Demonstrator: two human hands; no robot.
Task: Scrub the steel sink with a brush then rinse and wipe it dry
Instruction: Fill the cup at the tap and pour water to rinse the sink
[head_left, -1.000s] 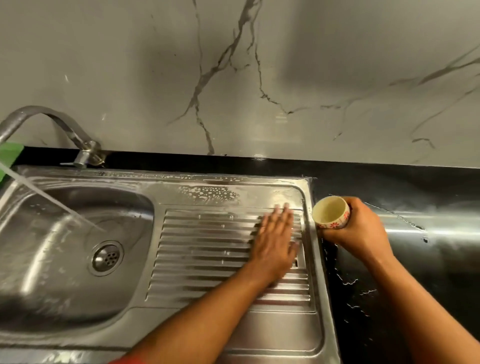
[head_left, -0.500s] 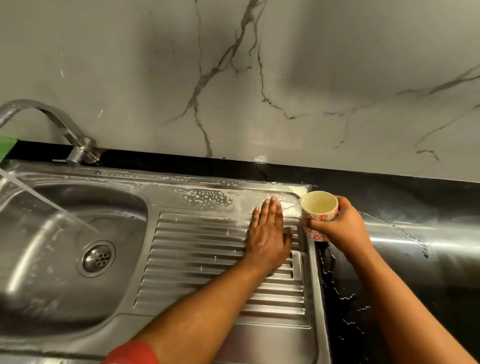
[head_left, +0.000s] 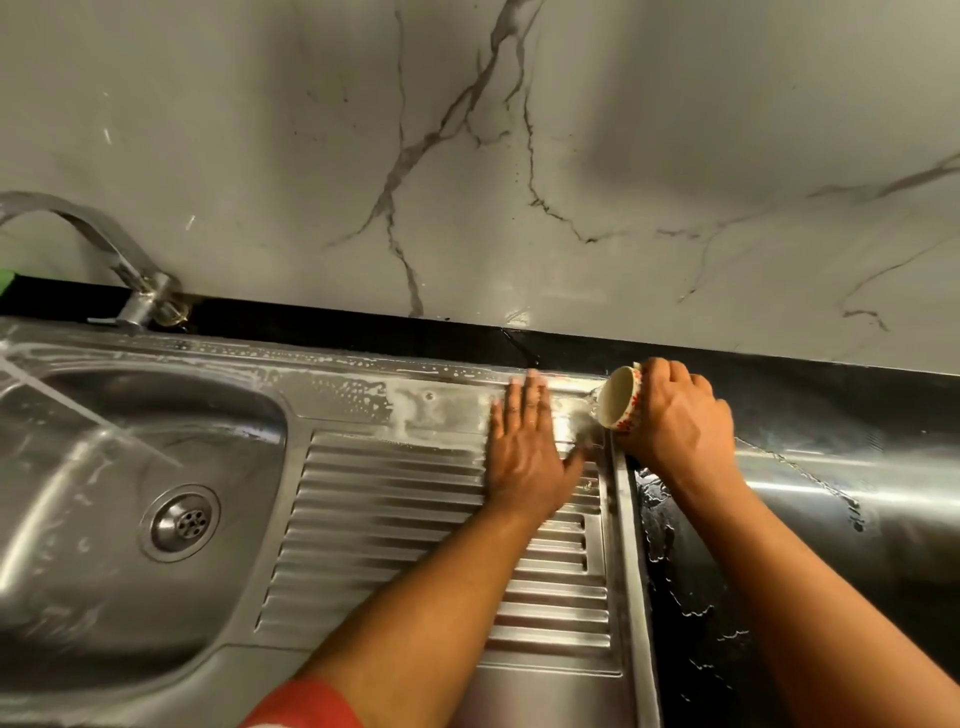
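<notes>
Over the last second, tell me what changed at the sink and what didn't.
The right hand tipped the cup from upright onto its side, mouth toward the drainboard, spilling water at the sink's far right corner. The left hand slid flat from the ridges toward the sudsy back edge. Unchanged: the right hand's grip on the cup, and the tap running into the basin.

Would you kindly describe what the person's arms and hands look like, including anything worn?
Both forearms are bare. A red sleeve edge shows on the left arm near the frame's bottom. The left hand and right hand wear no gloves; any ring is too blurred to tell.
</notes>
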